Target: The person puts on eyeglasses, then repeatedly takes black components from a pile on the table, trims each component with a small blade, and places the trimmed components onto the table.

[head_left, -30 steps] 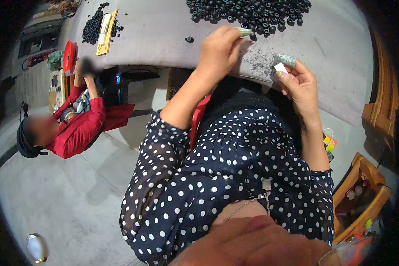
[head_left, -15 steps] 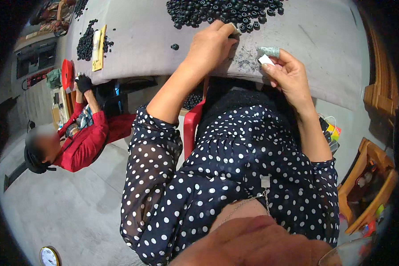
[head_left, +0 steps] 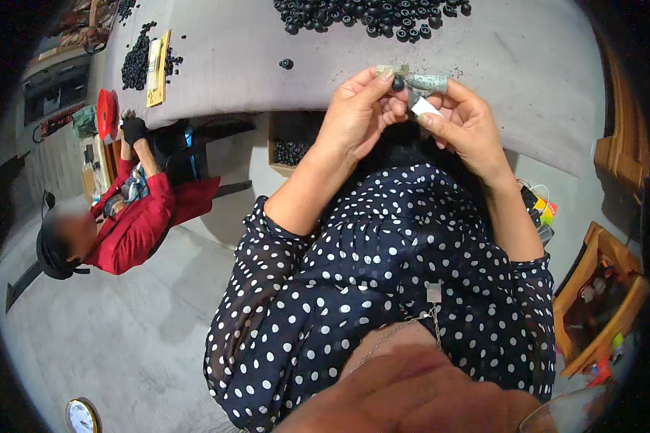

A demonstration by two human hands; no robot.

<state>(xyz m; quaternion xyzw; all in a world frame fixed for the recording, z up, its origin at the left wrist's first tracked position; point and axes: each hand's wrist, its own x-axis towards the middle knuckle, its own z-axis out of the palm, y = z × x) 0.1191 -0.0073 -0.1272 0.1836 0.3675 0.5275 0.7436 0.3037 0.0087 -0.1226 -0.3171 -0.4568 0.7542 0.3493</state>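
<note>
My left hand (head_left: 355, 114) pinches a small round black part (head_left: 398, 83) between thumb and index finger, just past the table's near edge. Pale tape wraps its index fingertip (head_left: 391, 70). Close beside it, my right hand (head_left: 471, 128) grips a small white-ended tool (head_left: 426, 107) between thumb and fingers. A thin greyish piece seems to stick out of it toward the black part; whether they touch I cannot tell. Speckled greenish tape (head_left: 427, 83) covers the right index finger. Beyond both hands lies a heap of similar round black parts (head_left: 372, 14), and one stray part (head_left: 286, 64) sits left of them.
A grey cloth covers the table (head_left: 527, 65). At left are a smaller black heap (head_left: 136, 63) and a yellow card pack (head_left: 157, 68). A box of black parts (head_left: 289, 153) stands below the edge. A person in red (head_left: 133, 234) sits at left; a wooden chair (head_left: 599, 303) is at right.
My left hand has come back from the heap toward my right hand, now with a black part in its fingers. The right hand has shifted slightly left.
</note>
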